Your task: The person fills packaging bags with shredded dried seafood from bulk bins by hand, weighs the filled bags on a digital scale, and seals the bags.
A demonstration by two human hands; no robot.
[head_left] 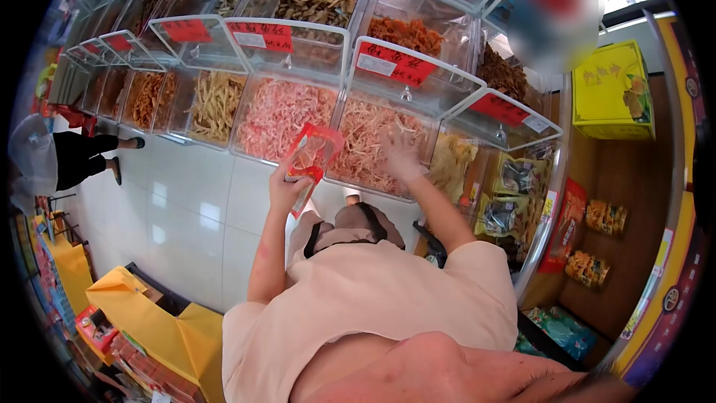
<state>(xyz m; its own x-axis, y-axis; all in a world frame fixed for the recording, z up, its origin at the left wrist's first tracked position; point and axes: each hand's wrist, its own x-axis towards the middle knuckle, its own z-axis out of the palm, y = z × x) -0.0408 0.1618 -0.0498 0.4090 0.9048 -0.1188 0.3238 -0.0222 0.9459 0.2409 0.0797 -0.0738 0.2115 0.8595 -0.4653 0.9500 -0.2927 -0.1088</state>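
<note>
My left hand (pixel 286 187) is closed on the lower edge of a red plastic bag (pixel 333 139) with a clear window, held upright in front of the bins. Pinkish shreds seem to show through the window; I cannot tell if they are inside. My right hand (pixel 403 155) reaches into a clear bin of pale pink dried shreds (pixel 362 138), its fingers spread on the shreds and the tips partly hard to see. Just left of it, another bin holds brighter pink shreds (pixel 280 108).
Clear lids with red price cards (pixel 395 62) stand raised behind the bins. Farther left are bins of cream-coloured strips (pixel 215 104) and orange pieces (pixel 153 97). A yellow box (pixel 613 91) and jars (pixel 605 217) sit on the right shelf. Another person (pixel 71 158) stands at far left.
</note>
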